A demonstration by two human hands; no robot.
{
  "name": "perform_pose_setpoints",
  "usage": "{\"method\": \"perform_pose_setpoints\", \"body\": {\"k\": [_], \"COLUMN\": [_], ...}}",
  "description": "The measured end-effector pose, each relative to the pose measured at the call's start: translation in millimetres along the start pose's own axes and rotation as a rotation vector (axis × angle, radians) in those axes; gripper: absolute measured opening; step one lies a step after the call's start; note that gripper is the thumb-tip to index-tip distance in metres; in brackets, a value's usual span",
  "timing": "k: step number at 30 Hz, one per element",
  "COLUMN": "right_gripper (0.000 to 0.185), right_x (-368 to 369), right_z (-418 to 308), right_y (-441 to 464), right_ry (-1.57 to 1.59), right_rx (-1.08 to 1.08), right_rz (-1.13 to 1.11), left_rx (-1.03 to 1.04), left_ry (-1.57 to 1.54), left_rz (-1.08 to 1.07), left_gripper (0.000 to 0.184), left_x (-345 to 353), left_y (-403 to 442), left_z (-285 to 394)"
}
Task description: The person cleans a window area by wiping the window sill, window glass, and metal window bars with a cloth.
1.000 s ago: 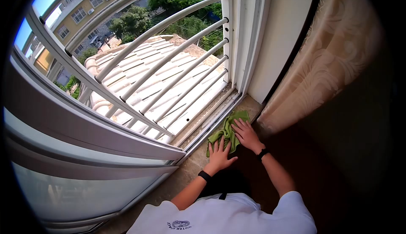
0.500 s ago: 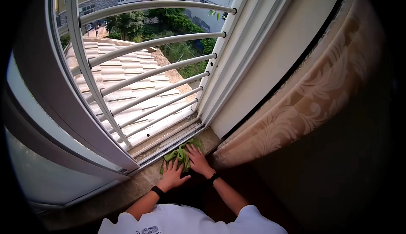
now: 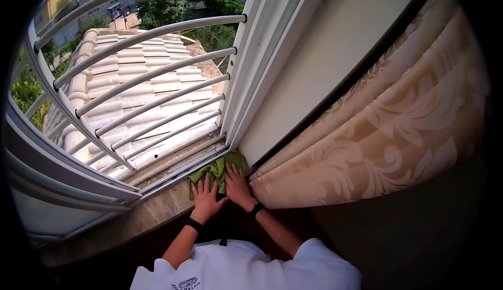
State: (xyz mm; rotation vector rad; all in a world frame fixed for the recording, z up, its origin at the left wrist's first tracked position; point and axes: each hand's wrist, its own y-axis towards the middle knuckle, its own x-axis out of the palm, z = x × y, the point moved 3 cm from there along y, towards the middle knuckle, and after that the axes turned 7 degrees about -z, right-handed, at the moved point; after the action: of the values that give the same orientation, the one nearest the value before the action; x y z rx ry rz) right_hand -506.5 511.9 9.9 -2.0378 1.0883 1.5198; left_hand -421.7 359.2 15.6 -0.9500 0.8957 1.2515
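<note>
A crumpled green cloth lies on the stone windowsill, in the corner by the window frame and the wall. My left hand rests on the cloth's left part, fingers spread and stretched out. Beside it, my right hand lies on the right part with its fingers extended, close to the wall corner. Both palms face down, and neither hand's fingers curl round the cloth. Each wrist wears a black band.
A patterned beige curtain hangs right of my right hand. Beyond the sill run the window track and curved white bars. The sliding window panel stands at the left. A tiled roof lies outside.
Both hands and the cloth have shifted right along the sill, closer to the wall corner and curtain. The camera view has also turned to the right.
</note>
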Motion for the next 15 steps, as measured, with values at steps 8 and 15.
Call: {"method": "perform_pose_setpoints", "body": {"k": [8, 15], "right_gripper": [0.046, 0.058], "right_x": [-17.2, 10.4], "right_z": [32.3, 10.0], "right_y": [23.7, 10.9], "right_ry": [0.039, 0.01], "right_rx": [0.018, 0.129], "right_rz": [-0.027, 0.023], "left_rx": [0.066, 0.086], "left_ry": [-0.057, -0.087], "left_rz": [0.015, 0.001], "left_gripper": [0.079, 0.079], "left_x": [-0.5, 4.8], "left_y": [25.1, 28.4], "left_z": [-2.6, -4.4]}}
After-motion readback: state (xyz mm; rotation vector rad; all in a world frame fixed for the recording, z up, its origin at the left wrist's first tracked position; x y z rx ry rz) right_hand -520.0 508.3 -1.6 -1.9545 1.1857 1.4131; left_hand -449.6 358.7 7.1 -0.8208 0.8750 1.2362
